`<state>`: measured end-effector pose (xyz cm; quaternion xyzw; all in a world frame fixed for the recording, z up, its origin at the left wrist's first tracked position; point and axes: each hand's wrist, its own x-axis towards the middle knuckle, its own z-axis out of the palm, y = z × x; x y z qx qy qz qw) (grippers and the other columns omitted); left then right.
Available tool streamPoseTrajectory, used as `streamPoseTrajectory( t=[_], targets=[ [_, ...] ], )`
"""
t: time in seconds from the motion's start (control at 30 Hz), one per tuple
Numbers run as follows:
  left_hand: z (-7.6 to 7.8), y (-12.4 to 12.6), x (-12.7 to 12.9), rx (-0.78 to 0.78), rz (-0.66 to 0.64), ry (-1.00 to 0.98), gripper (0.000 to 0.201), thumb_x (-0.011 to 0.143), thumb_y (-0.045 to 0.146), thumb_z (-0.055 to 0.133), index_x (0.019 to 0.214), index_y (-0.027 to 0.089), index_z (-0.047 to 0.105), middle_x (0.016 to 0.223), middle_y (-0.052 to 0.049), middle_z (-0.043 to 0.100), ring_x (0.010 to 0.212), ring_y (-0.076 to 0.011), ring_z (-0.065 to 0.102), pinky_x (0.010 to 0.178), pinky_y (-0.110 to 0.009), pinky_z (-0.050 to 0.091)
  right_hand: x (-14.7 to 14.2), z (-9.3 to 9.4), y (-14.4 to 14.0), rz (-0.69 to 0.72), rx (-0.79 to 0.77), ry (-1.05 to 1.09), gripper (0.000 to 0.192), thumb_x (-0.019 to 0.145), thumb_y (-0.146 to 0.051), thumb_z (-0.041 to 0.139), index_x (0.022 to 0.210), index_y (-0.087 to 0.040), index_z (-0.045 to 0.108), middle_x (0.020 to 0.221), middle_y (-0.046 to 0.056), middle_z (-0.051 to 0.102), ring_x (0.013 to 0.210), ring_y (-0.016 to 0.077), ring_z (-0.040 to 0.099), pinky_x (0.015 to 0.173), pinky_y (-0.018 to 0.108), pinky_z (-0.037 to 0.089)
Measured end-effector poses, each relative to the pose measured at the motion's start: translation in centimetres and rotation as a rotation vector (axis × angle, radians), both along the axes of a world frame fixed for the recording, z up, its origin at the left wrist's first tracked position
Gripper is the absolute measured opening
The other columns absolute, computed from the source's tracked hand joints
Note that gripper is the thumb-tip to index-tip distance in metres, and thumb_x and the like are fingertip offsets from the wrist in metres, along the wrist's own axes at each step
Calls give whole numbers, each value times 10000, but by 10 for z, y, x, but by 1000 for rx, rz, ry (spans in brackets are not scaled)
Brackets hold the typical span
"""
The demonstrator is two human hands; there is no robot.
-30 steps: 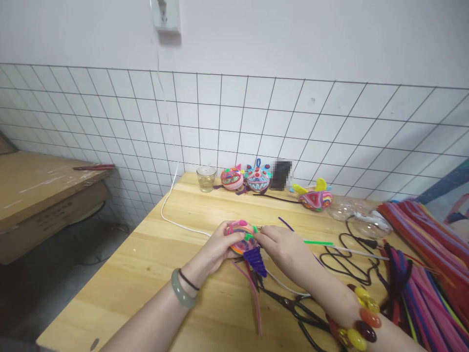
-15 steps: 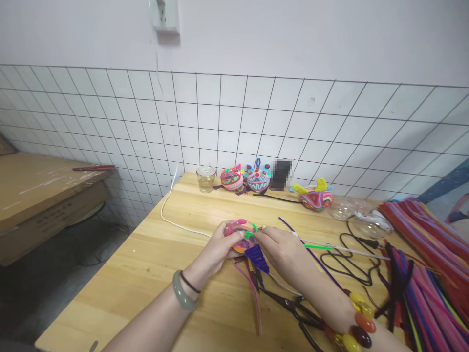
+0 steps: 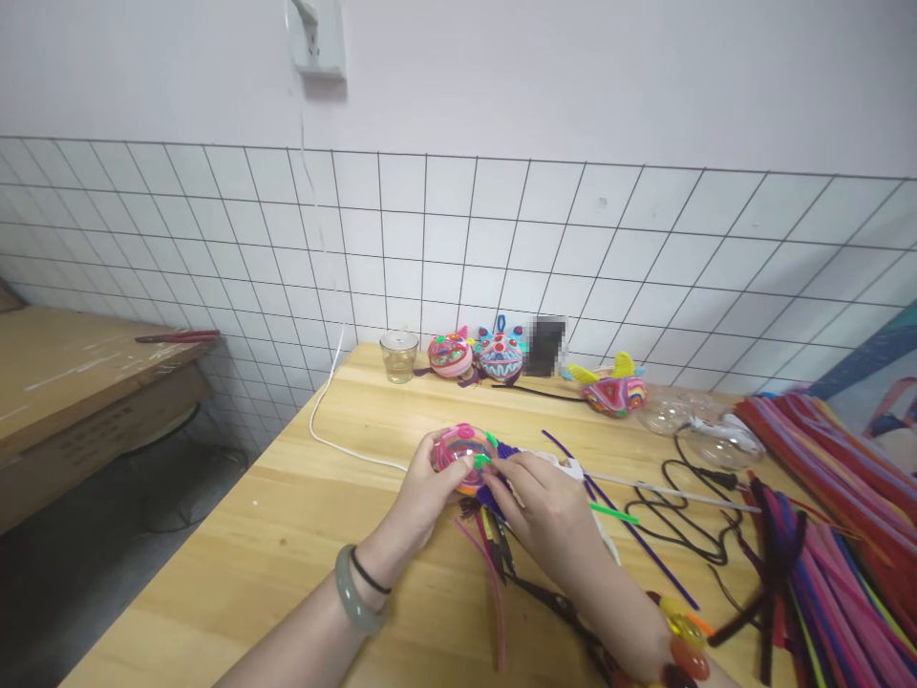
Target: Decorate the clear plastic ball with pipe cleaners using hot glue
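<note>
I see a small round ornament wound from bright chenille stems (image 3: 464, 457), mostly pink with green and orange bits, held just above the wooden surface (image 3: 301, 535) near its middle. It is nearly a ball, so I can make out no clear long axis; its pink-ringed face tilts up toward the camera. My left hand (image 3: 422, 497) cups it from the left and below, fingers curled round its near side, wrist bent inward, a grey-green bangle (image 3: 352, 592) on the forearm. My right hand (image 3: 548, 506) comes in from the right, palm down, thumb and forefinger pinched at the green piece on the ornament's right edge. Purple and pink stems (image 3: 494, 573) trail down from under it. Beyond lie black scissors (image 3: 565, 612), a black cord (image 3: 680, 506), a heap of coloured stems (image 3: 838, 535), three finished ornaments (image 3: 501, 354) and a glass cup (image 3: 399, 355) by the tiled wall
</note>
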<state>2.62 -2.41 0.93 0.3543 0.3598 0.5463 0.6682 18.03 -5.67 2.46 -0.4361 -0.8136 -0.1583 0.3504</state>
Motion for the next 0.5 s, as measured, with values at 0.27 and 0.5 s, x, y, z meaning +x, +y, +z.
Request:
streamPoseTrajectory(
  t=[0.27, 0.5],
  targets=[
    [-3, 0, 1, 43, 40, 12, 510, 635, 273, 791, 1079, 169, 564, 1059, -97, 676, 946, -211, 637, 820, -319, 500, -3, -3, 2, -19, -7, 52, 210, 947, -233, 520, 849, -161, 690, 752, 71, 683, 707, 188, 641, 660, 298, 472],
    [-4, -1, 2, 49, 63, 15, 514, 657, 262, 779, 1104, 170, 542, 1034, -88, 678, 922, -200, 639, 819, -320, 501, -5, -3, 4, -8, 4, 99, 203, 944, -220, 520, 858, -159, 693, 754, 70, 688, 700, 179, 646, 656, 283, 487]
  ],
)
